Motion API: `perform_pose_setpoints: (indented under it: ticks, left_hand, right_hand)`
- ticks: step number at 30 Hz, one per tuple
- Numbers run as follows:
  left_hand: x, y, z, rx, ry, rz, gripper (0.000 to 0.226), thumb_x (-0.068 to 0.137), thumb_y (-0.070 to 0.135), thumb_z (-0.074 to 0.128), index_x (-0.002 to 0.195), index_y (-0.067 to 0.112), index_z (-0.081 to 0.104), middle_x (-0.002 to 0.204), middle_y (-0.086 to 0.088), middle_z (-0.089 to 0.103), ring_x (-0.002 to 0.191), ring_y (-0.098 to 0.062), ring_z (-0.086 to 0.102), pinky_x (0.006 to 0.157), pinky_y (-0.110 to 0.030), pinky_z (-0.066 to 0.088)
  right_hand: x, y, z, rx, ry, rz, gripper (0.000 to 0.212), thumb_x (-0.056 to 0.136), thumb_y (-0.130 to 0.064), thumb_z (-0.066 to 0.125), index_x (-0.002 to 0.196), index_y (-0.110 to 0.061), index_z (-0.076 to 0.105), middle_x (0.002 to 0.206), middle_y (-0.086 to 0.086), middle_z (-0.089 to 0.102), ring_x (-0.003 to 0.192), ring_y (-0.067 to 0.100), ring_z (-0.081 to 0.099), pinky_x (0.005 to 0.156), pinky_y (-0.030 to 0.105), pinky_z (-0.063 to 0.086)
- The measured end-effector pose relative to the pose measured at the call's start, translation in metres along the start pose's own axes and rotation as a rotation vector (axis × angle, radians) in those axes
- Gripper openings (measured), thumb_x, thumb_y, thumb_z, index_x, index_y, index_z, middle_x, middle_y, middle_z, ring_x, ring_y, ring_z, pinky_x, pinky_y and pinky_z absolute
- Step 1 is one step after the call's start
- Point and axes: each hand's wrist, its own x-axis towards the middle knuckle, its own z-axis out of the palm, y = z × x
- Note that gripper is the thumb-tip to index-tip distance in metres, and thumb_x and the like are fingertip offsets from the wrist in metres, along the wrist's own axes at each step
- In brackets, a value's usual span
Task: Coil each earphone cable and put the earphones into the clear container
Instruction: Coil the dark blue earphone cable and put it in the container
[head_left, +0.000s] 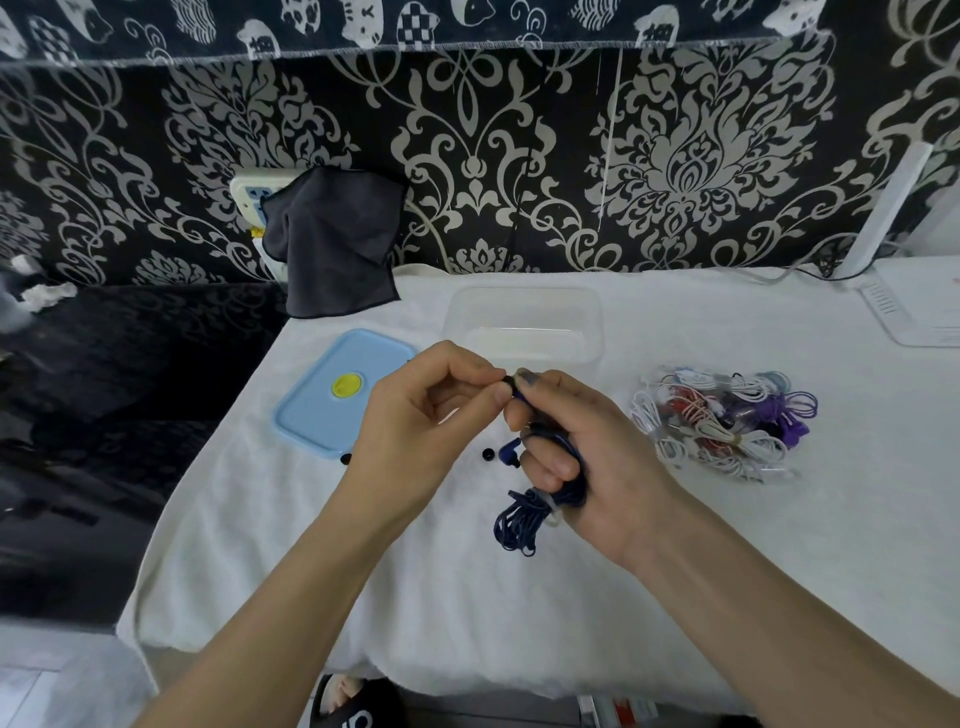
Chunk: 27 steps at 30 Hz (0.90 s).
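Both hands (524, 415) pinch one dark-blue earphone (511, 387), its bundled cable (522, 519) hanging toward the person.

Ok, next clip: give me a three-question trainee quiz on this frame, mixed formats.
1. True or false: the clear container already holds earphones.
2. Multiple choice: where does the blue lid lie relative to the container? A) on top of it B) on the white towel, to its left C) under the earphone pile
3. Fill in: the right hand grips the bundled ____ earphone cable, while the left hand pinches a small black piece at its upper end.

Key: 1 false, it looks empty; 2 B; 3 dark blue.
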Motion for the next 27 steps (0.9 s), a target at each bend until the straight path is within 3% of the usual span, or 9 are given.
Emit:
perform_pose_setpoints:
  ticks: [9,20,27]
  left_hand:
    - [-0.0011,0.0025,0.0035,-0.12,-0.009,-0.04,0.01,0.086,-0.004,0.069,0.085,0.004,0.063,0.088,-0.007,0.066,0.081,-0.017,0.067,0.079,-0.023,0.052]
    - [-0.0032,0.0018,0.0033,-0.157,-0.008,-0.081,0.014,0.087,-0.012,0.066,0.083,0.001,0.06,0.084,-0.001,0.066,0.077,-0.013,0.067,0.076,-0.021,0.052]
    - [-0.0054,0.0039,0.0043,-0.154,-0.032,-0.123,0.015,0.092,-0.009,0.062,0.086,-0.003,0.049,0.07,0.011,0.066,0.069,-0.013,0.066,0.078,-0.023,0.053]
  right_hand:
    - [-0.0042,0.001,-0.0002,0.019,-0.031,0.007,0.027,0.101,-0.02,0.055,0.075,-0.012,0.054,0.071,0.002,0.058,0.035,0.007,0.03,0.039,0.019,0.033]
    - [-0.0046,0.0059,-0.0004,0.03,-0.031,0.011,0.026,0.1,-0.022,0.056,0.076,-0.012,0.055,0.071,0.001,0.057,0.036,0.006,0.029,0.041,0.02,0.029]
    - [-0.0052,0.0069,0.0014,0.016,-0.035,0.005,0.027,0.1,-0.022,0.056,0.076,-0.011,0.052,0.068,0.002,0.054,0.035,0.007,0.029,0.04,0.02,0.033]
